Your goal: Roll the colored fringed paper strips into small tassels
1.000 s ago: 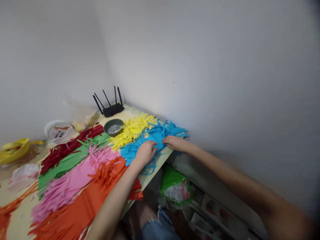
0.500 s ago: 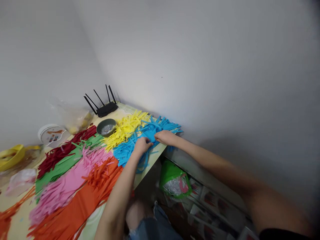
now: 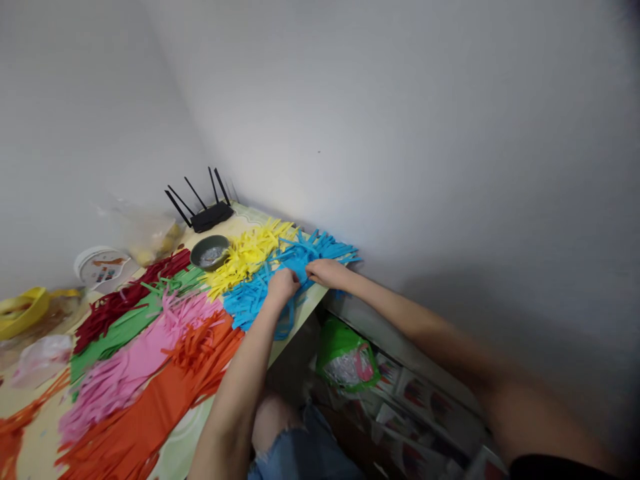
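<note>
Blue fringed tissue paper (image 3: 250, 300) lies at the table's near right edge, its cut strips spread to both sides of an uncut middle band. My left hand (image 3: 283, 287) is closed on the near side of that band, fingers curled in and partly hidden. Just to its right, my right hand (image 3: 323, 272) pinches the same blue paper, thumb and fingers pressed together. A few blue strips hang close to the table edge below my left hand. Yellow fringed paper (image 3: 250, 257) lies right behind the blue.
Orange (image 3: 145, 413), pink (image 3: 145, 353), green (image 3: 115, 337) and dark red (image 3: 130, 293) fringed papers lie leftward. A dark bowl (image 3: 210, 253), black router (image 3: 213, 217), white lid (image 3: 105, 270) and yellow container (image 3: 23, 313) stand behind. A green bag (image 3: 345, 357) sits below the table edge, by the wall.
My left hand has turned slightly, its fingers curling further in over the blue paper. My right hand keeps its pinch. The view has shifted a little.
</note>
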`<state>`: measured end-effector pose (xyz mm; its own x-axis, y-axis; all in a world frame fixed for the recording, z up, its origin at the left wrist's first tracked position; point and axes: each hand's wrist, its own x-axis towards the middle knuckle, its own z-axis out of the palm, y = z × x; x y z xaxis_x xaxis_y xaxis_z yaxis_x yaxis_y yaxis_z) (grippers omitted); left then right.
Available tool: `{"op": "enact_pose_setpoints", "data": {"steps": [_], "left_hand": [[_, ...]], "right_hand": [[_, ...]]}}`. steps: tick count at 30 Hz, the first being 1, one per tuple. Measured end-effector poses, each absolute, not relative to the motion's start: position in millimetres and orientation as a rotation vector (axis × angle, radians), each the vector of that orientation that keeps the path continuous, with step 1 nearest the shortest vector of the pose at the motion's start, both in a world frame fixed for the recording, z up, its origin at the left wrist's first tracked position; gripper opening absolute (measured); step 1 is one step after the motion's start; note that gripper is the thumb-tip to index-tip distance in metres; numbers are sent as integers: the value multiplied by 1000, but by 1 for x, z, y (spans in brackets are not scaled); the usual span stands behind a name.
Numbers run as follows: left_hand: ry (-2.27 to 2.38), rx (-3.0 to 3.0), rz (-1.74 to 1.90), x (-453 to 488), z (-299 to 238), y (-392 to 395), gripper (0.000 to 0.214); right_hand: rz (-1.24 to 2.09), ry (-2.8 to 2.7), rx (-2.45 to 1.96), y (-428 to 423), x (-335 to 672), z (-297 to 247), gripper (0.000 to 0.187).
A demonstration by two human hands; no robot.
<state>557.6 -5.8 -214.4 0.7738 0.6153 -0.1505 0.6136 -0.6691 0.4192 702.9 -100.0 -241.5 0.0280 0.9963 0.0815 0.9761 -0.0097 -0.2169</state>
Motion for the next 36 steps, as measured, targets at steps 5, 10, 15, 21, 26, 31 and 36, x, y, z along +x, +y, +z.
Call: {"op": "enact_pose_setpoints", "data": {"steps": [5, 10, 15, 21, 26, 31, 36], "left_hand": [[988, 2483, 76, 556, -218, -8, 9], [1094, 2338, 257, 553, -221, -2, 6], [1205, 2105, 586, 540, -221, 11, 13], [1340, 1691, 995, 502, -210, 42, 22], [1365, 1398, 1158, 447, -187, 70, 24], [1345, 1237, 1299, 360, -146, 89, 21], [1347, 1256, 1655, 244, -96, 68, 21]], "right_hand": [[35, -1954, -1969, -114, 693, -237, 20], [20, -1870, -1896, -125, 661, -248, 29], [92, -1798, -1942, -112, 651, -269, 38], [160, -1667, -2039, -97, 658, -279, 51], [175, -1604, -2101, -89, 657, -274, 57], [192, -1582, -2135, -93, 655, -261, 54], [175, -1572, -2150, -105, 640, -230, 38]]}}
